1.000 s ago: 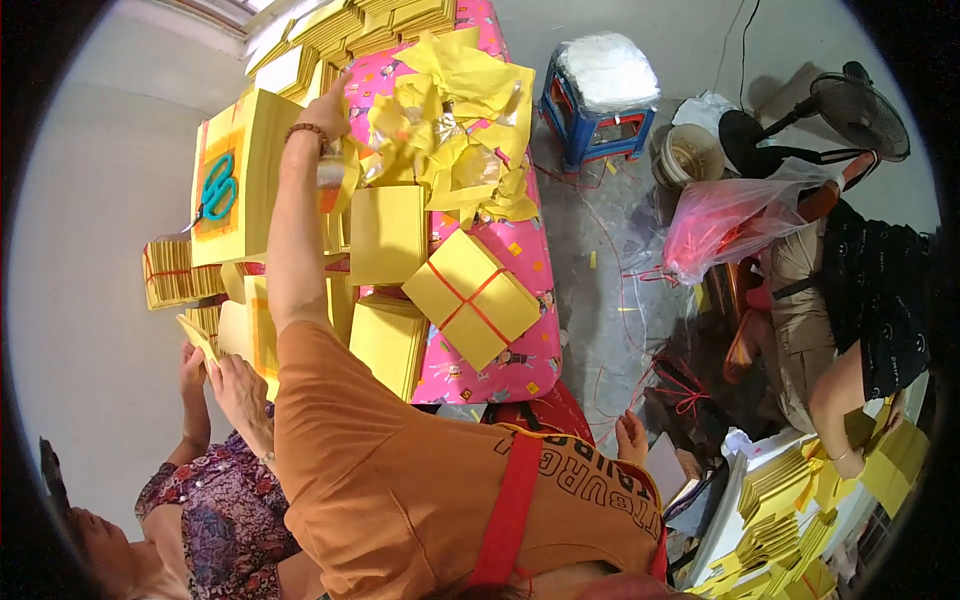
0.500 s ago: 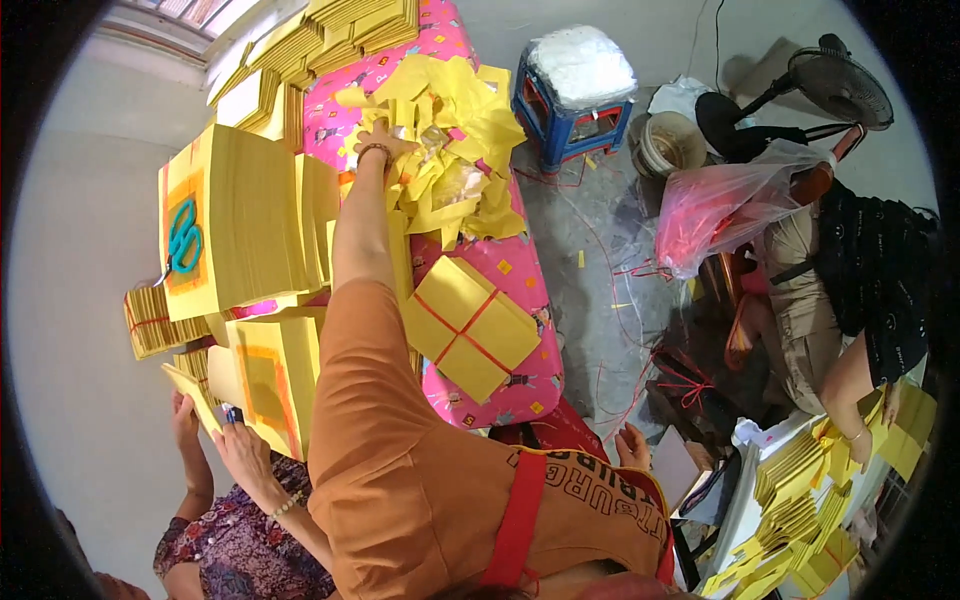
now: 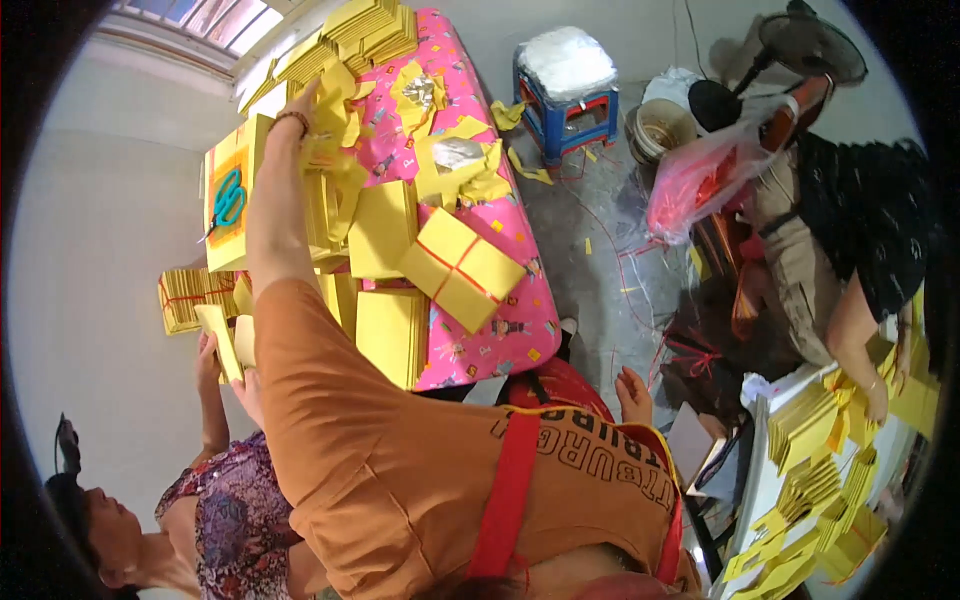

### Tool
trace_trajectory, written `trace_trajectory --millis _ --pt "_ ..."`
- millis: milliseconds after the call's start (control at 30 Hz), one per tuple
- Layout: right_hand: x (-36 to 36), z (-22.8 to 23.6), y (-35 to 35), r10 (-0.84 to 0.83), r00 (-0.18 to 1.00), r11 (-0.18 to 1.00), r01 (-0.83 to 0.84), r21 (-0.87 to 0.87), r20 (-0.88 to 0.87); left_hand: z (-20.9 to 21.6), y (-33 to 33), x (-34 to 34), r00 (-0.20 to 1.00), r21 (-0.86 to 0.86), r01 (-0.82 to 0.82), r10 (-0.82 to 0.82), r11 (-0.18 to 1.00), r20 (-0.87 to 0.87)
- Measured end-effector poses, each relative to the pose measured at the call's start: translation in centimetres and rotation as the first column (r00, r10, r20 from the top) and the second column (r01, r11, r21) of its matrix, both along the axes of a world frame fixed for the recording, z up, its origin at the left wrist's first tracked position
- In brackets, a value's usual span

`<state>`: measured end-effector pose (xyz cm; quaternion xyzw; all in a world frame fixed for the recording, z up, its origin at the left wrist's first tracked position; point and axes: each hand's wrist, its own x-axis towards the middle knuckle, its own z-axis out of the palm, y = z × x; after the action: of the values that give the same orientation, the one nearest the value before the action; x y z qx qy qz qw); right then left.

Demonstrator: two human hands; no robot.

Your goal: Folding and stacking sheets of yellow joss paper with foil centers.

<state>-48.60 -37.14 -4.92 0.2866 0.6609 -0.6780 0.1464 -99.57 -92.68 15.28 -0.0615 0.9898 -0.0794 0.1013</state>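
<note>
My left arm reaches far across the table, and my left hand is at the far left stacks, its fingers blurred. Loose torn yellow paper scraps bunch against it and trail along its right side; the hand appears closed on part of them. My right hand hangs beside my body past the table's near corner, fingers loosely curled and apart, holding nothing. Right of my left forearm lie a yellow paper bundle tied crosswise with red string and an untied yellow stack. Teal-handled scissors rest on the tall yellow block.
Crumpled scraps remain on the pink patterned table. Blue stool, bucket and fan stand beyond. One co-worker holds yellow paper at left; another person's hand touches paper piles at right.
My left hand has moved left and farther away, dragging most of the scrap heap off the table's middle. Some scraps now lie by the stool. My right hand has shifted slightly upward.
</note>
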Motion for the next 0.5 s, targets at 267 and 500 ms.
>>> trace_trajectory --millis 267,500 --pt "9.3 -0.7 2.0 -0.192 0.958 0.973 0.214 0.087 -0.215 10.9 6.5 4.7 0.736 0.462 0.268 0.130 0.846 -0.664" --pt "19.3 3.0 4.1 -0.245 0.929 0.955 0.281 0.097 -0.278 7.5 39.9 19.2 0.929 0.957 -0.128 -0.369 -0.261 0.024"
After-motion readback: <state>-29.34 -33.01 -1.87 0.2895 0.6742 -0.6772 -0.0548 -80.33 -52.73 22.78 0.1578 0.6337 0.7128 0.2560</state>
